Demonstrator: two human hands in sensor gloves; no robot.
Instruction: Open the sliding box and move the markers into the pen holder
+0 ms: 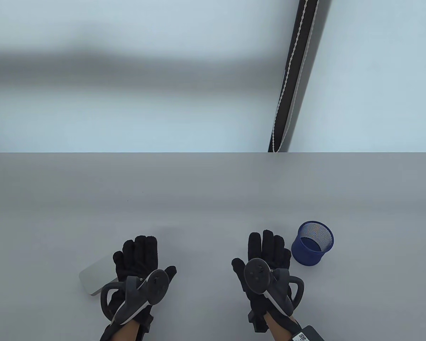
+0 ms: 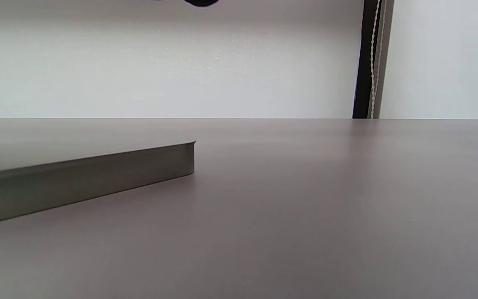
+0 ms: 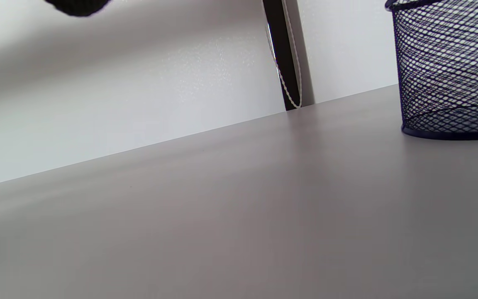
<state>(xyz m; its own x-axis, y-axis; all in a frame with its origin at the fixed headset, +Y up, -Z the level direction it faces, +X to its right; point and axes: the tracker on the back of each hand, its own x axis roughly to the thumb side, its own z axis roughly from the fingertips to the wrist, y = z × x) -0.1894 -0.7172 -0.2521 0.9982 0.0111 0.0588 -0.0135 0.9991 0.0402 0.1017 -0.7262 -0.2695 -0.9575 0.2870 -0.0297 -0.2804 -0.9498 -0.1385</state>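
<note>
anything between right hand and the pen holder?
Nothing: table view shows a narrow strip of bare table between right hand and pen holder.

Looks like an office or a plain recording room. Bare grey table point(image 1: 213, 191) with rounded far corners, set against a pale, unadorned wall point(image 1: 127, 106). Behind the far edge, a dark vertical strip point(image 1: 294, 74) with a beaded blind cord point(image 1: 287, 78) hanging beside it. Near the right of the near edge, a blue mesh pen holder point(image 1: 312, 243), ordinary desk stationery.
</note>
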